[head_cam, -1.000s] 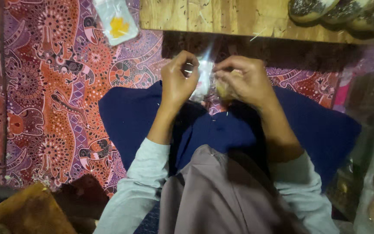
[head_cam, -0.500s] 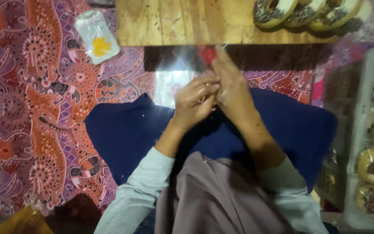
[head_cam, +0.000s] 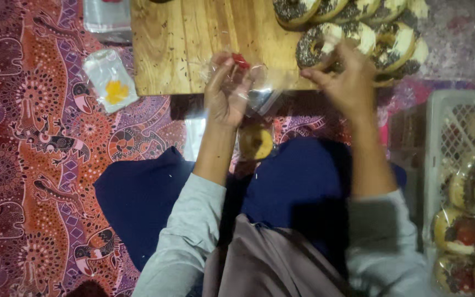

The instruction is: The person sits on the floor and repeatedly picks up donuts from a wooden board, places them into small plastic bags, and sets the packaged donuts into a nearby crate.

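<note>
On a red and purple patterned cloth [head_cam: 39,165], an empty clear plastic bag with a yellow patch [head_cam: 111,80] lies beside a pale wooden board [head_cam: 193,44]. The left hand [head_cam: 226,91], fingers curled, pinches a clear plastic bag with a red mark [head_cam: 251,74] at its mouth. A wrapped doughnut [head_cam: 255,142] rests on the dark blue lap below. The right hand [head_cam: 347,80] closes thumb and fingers on a round doughnut with chocolate sprinkles [head_cam: 317,47], the nearest of a row on the board. Bagged doughnuts fill a white plastic crate [head_cam: 441,137] at right. Packing looks partly done: this doughnut is gripped but not yet bagged, just beside the held bag.
</note>
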